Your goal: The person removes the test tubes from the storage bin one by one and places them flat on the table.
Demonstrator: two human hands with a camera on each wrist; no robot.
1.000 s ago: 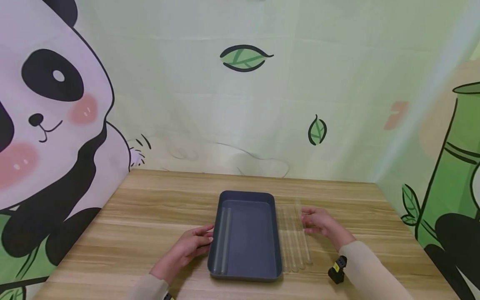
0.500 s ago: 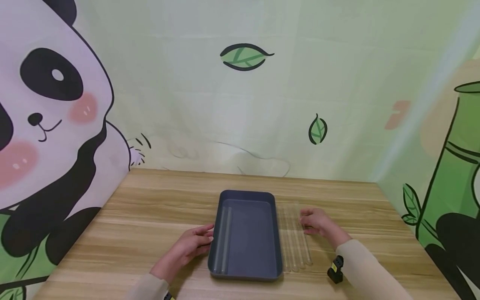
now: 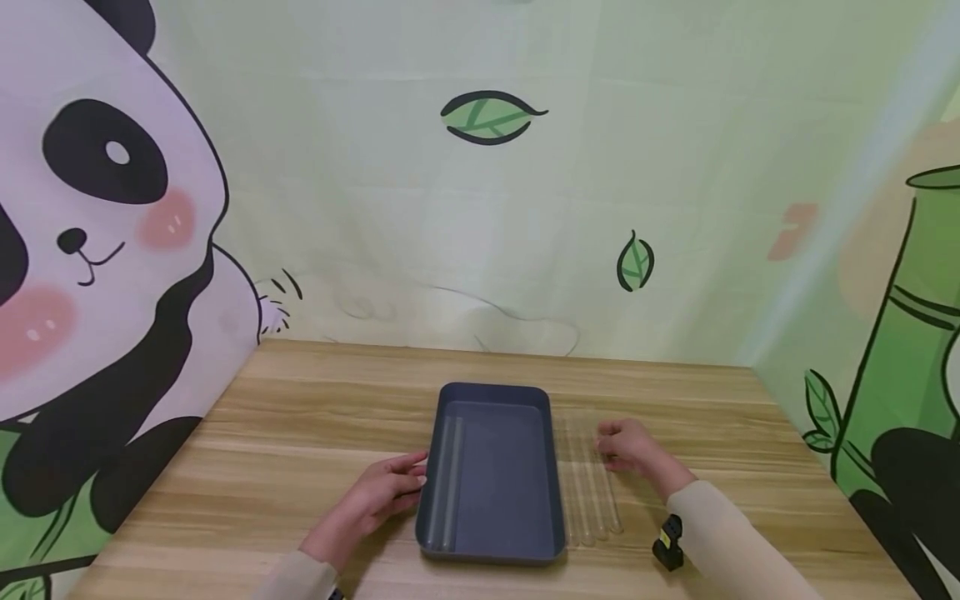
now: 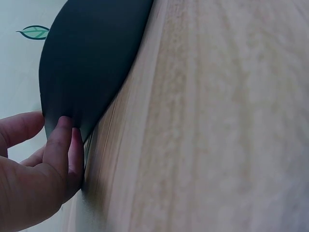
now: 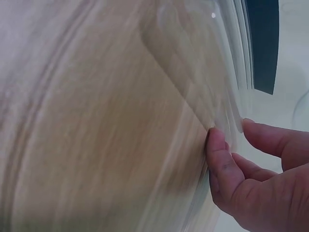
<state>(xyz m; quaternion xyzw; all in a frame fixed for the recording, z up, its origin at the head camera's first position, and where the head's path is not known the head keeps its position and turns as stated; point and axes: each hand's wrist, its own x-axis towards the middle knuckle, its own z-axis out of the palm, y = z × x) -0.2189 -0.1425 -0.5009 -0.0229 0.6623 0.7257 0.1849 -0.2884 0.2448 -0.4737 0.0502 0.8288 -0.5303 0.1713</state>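
Note:
A dark blue rectangular tray (image 3: 498,475) lies on the wooden table. Inside it, along its left wall, are two clear test tubes (image 3: 448,483) side by side. My left hand (image 3: 382,492) touches the tray's outer left wall; in the left wrist view its extended fingertips (image 4: 64,123) rest against that wall. Several more clear test tubes (image 3: 588,500) lie in a row just right of the tray, rounded ends towards me. At the rightmost one, my right hand (image 3: 633,450) pinches near its far end, thumb on one side and fingers (image 5: 223,159) on the other. The transparent far ends are faint.
The wooden table (image 3: 315,400) runs back to a light green cloth backdrop (image 3: 360,208) printed with a panda and leaves. A black wrist device (image 3: 669,542) sits under my right sleeve.
My right hand has shifted slightly left and towards me, and the rightmost test tube has slid a little nearer to me. The left hand and tray stay put.

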